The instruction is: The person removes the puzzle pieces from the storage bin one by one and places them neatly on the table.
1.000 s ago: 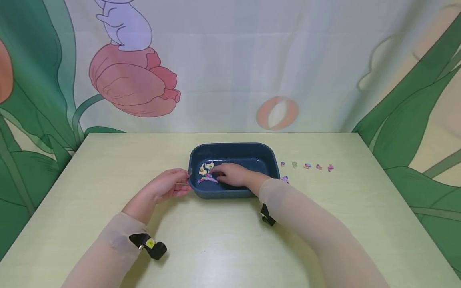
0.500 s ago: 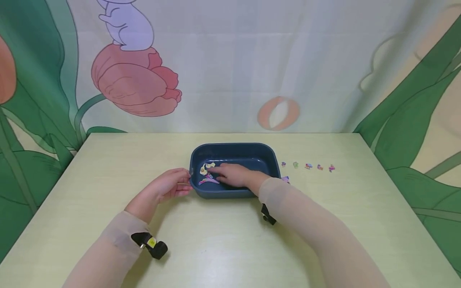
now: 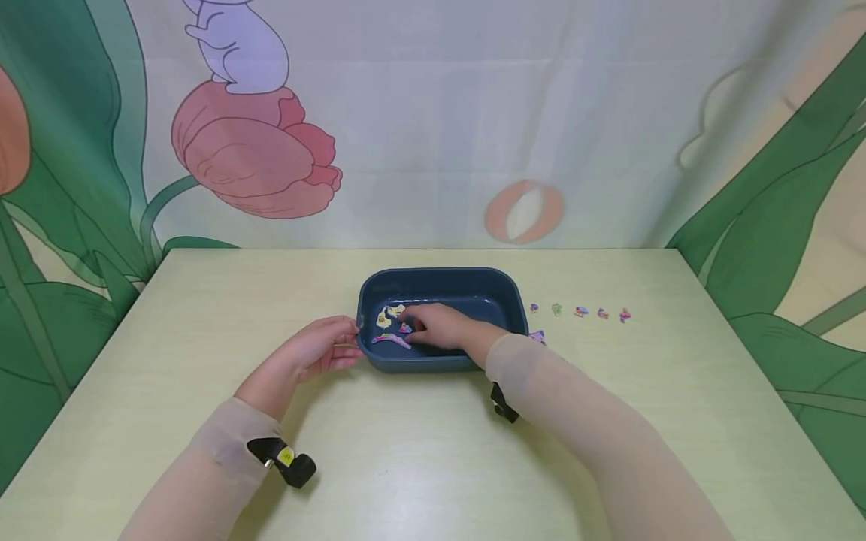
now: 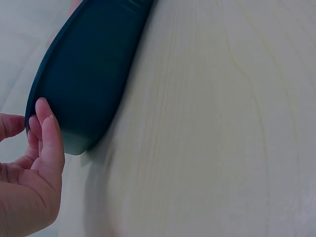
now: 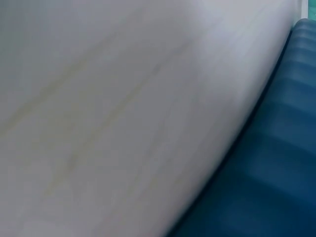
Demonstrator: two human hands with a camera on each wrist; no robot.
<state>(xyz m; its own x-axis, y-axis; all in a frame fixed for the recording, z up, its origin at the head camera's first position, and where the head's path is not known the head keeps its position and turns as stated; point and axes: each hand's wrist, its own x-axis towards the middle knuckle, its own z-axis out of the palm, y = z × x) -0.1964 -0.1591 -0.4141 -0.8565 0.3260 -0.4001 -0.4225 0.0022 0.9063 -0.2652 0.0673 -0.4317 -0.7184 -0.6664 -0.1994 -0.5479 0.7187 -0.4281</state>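
A dark blue rectangular basin (image 3: 440, 364) stands on the table. My left hand (image 3: 328, 346) pinches its left rim; in the left wrist view the left hand (image 4: 37, 168) has its thumb on one side of the wall and fingers on the other. Inside the basin, my right hand (image 3: 440, 327) has bent fingers beside a small colourful cut-out piece (image 3: 404, 328). Whether it grips that piece is too small to tell. Left of those fingers lie yellowish cut-outs (image 3: 383, 319) and a pink-purple curved strip (image 3: 391, 340). The right wrist view shows no hand, only the basin's outer wall (image 5: 266, 173) and tabletop.
Several small colourful cut-outs, among them a green one (image 3: 557, 309) and a pink one (image 3: 625, 315), form a row on the table (image 3: 406, 458) right of the basin. A purple piece (image 3: 537, 336) lies by its right wall. Behind hangs a printed curtain (image 3: 419, 150).
My right index finger has drawn back and bent. A small colourful piece has shifted right, away from the yellowish ones, towards the thumb. The left hand stays at the rim.
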